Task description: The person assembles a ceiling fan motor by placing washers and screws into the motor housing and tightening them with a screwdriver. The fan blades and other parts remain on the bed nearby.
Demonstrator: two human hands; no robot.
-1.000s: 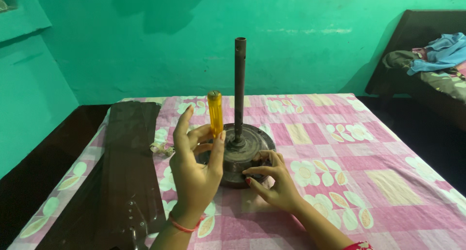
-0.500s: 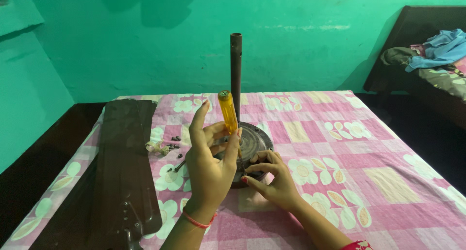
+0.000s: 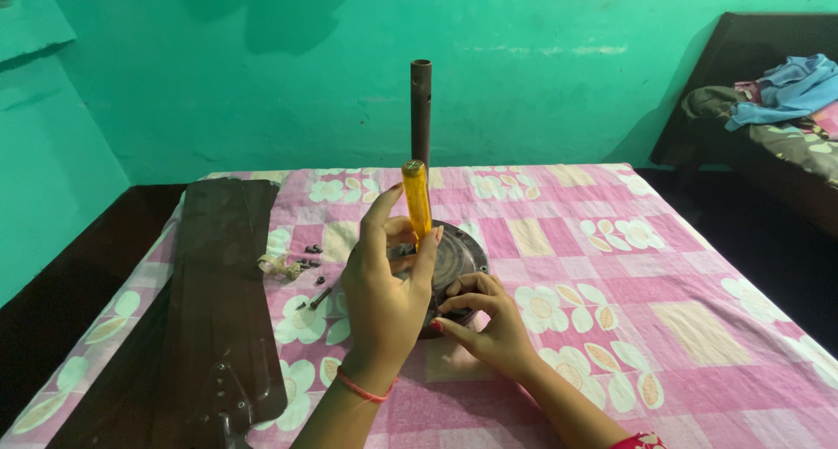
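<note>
A round brown fan motor (image 3: pixel 454 255) with a tall dark rod (image 3: pixel 421 109) standing upright sits on a pink chequered cloth (image 3: pixel 611 266). My left hand (image 3: pixel 384 292) grips a screwdriver with a yellow handle (image 3: pixel 416 198), held upright over the motor's near left side; its tip is hidden behind my fingers. My right hand (image 3: pixel 489 322) rests its fingertips on the motor's front rim, steadying it.
Dark brown fan blades (image 3: pixel 209 301) lie stacked on the left of the cloth. Loose screws and small parts (image 3: pixel 301 266) lie between the blades and the motor. A dark bed with crumpled clothes (image 3: pixel 777 91) stands at the right. A green wall is behind.
My left hand has shifted slightly right with the screwdriver and turned around its handle. The right hand stays on the motor's rim. The view has drifted a little.
</note>
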